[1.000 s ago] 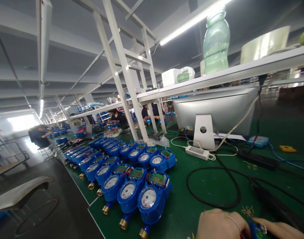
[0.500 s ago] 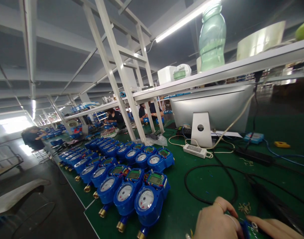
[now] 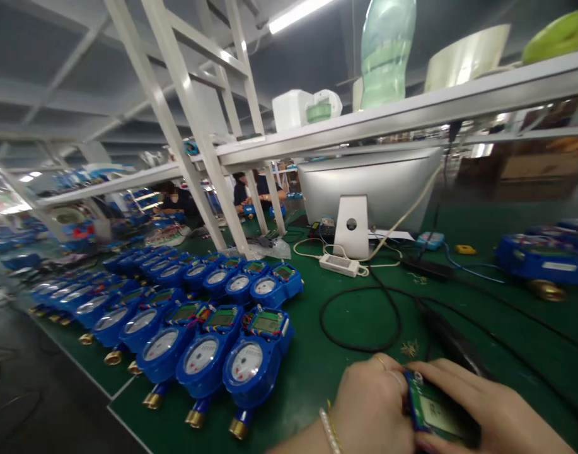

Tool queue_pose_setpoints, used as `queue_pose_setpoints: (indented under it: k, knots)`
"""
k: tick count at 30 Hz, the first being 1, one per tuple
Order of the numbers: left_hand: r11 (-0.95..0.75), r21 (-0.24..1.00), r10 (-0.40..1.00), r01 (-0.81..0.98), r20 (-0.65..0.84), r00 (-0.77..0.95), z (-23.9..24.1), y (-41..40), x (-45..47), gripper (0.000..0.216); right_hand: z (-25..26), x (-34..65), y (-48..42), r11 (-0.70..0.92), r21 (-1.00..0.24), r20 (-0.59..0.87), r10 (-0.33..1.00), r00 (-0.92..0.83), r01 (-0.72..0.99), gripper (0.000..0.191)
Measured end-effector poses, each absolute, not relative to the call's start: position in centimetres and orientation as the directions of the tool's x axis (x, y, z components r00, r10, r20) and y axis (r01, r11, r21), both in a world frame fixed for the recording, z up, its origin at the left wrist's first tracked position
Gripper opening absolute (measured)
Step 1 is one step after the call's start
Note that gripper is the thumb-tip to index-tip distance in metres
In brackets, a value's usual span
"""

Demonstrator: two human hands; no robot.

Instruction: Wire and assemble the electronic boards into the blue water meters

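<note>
At the bottom right, a blue water meter with a green circuit board and a lit display lies between my hands; its lower part is cut off by the frame. My right hand wraps around the display end, thumb below and fingers along the top. Curled against the meter's left edge is my left hand, closed, with its fingertips hidden. Several finished-looking blue water meters stand in rows to the left, with round white dials, displays and brass threaded ends.
A small pile of thin clippings lies beyond my hands. A black cable loops over the green table. Behind are a white adapter and a monitor's back, under a shelf. More meters stand right; people sit farther back.
My view has swung to the right, so the scene shifts left and meters appear at the right. Both hands and the held meter show more fully, with its display now visible.
</note>
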State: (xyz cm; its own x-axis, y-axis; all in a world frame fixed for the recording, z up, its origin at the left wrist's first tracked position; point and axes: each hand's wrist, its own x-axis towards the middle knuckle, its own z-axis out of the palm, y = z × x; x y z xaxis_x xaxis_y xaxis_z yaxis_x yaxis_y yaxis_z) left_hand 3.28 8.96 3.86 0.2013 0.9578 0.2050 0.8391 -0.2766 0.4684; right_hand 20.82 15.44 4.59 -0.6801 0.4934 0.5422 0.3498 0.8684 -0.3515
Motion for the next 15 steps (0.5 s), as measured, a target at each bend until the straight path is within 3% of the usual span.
queue_pose_setpoints:
  k: [6,11,15]
  knots:
    - [-0.192,0.574,0.978,0.796,0.175,0.109,5.7,8.3,3.4,0.016,8.5,20.1,14.2,0.809,-0.434,0.267,0.535,-0.802,0.395,0.041]
    - [-0.142,0.585,0.985,0.798,0.167,0.053,5.9,7.9,3.3,0.012,8.5,19.9,14.5,0.814,-0.416,0.220,0.522,-0.824,0.404,0.046]
    - [-0.093,0.575,0.985,0.813,0.171,-0.008,5.9,7.6,3.4,0.022,8.7,19.9,14.6,0.824,-0.402,0.208,0.507,-0.836,0.399,0.042]
